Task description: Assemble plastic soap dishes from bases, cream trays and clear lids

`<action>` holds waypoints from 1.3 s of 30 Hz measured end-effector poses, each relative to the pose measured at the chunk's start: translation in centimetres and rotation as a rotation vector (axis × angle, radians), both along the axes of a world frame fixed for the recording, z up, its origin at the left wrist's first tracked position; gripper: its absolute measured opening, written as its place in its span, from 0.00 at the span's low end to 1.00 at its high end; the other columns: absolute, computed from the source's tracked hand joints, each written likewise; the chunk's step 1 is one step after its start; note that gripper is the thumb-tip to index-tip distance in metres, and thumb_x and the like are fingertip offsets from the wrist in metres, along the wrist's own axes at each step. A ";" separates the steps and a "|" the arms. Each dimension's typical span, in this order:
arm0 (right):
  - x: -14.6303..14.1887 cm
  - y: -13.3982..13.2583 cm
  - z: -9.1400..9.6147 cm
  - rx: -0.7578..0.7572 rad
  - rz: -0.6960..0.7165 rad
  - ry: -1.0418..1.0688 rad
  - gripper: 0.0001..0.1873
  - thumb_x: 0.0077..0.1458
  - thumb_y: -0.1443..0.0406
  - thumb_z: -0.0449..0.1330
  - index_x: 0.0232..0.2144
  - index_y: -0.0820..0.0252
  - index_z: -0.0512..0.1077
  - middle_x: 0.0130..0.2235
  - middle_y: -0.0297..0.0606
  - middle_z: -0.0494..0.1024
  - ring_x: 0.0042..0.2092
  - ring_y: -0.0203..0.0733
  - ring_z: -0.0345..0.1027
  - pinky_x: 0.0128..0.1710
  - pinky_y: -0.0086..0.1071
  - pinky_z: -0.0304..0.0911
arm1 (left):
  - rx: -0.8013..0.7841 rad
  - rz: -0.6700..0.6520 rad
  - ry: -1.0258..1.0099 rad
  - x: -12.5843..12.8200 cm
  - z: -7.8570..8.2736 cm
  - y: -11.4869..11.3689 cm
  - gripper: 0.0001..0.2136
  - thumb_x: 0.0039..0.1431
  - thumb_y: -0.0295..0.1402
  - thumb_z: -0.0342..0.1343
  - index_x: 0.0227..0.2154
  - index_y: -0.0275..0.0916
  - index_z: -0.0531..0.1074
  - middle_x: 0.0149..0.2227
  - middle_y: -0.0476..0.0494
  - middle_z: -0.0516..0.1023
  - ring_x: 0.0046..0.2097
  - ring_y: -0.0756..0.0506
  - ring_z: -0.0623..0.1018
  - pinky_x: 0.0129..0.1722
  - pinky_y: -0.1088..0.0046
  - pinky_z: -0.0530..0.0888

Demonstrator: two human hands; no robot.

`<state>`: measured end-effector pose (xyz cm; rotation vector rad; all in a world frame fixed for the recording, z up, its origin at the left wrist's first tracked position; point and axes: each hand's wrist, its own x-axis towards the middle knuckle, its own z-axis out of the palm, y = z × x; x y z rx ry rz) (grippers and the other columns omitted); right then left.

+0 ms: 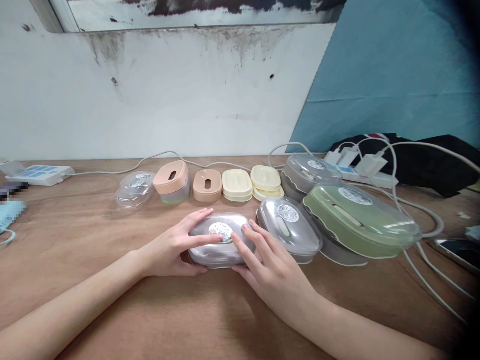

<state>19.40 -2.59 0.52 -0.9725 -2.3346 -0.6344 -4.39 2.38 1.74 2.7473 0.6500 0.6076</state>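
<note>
A grey soap box with a clear lid and a round sticker (221, 240) lies on the wooden table (90, 235) in front of me. My left hand (176, 247) rests on its left side, fingers stretched across the lid and thumb against the front wall. My right hand (268, 262) covers its right side, fingers laid over the lid near the sticker and thumb under the front edge. Both hands grip the box between them.
Behind stand a clear lid (135, 188), a pink box (173, 182), a pink tray (207, 185) and cream trays (237, 185). Grey boxes (290, 227) and a green lidded box (360, 220) lie at right, with power strips (37, 174), cables, black cloth and a phone (455, 252).
</note>
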 end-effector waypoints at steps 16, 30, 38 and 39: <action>-0.7 1.8 2.9 -0.513 0.093 0.052 0.38 0.42 0.67 0.63 0.56 0.56 0.55 0.57 0.54 0.53 0.56 0.58 0.49 0.51 0.50 0.54 | -0.265 -0.148 -0.179 -0.3 -0.2 1.9 0.27 0.49 0.28 0.58 0.54 0.47 0.61 0.62 0.41 0.46 0.62 0.35 0.52 0.56 0.53 0.59; -0.2 -0.6 1.4 -0.493 0.099 0.193 0.39 0.41 0.67 0.62 0.56 0.58 0.55 0.54 0.53 0.54 0.55 0.58 0.50 0.50 0.51 0.57 | 0.113 -0.055 -0.023 -0.2 0.1 0.9 0.34 0.46 0.33 0.57 0.58 0.46 0.53 0.62 0.36 0.49 0.59 0.34 0.59 0.53 0.54 0.63; 0.3 -0.9 3.6 -0.321 0.017 0.339 0.32 0.42 0.66 0.62 0.52 0.60 0.61 0.52 0.51 0.52 0.54 0.57 0.52 0.50 0.49 0.59 | 0.079 0.161 -0.183 -0.6 -0.6 1.0 0.40 0.50 0.34 0.58 0.61 0.41 0.41 0.61 0.32 0.49 0.59 0.35 0.58 0.55 0.54 0.62; 0.7 -0.9 4.4 -0.265 -0.035 0.363 0.30 0.43 0.64 0.62 0.51 0.61 0.62 0.51 0.51 0.53 0.53 0.57 0.54 0.49 0.49 0.60 | 0.106 0.188 -0.206 -0.7 -0.7 1.0 0.38 0.51 0.33 0.58 0.60 0.41 0.41 0.60 0.32 0.48 0.59 0.36 0.58 0.55 0.55 0.62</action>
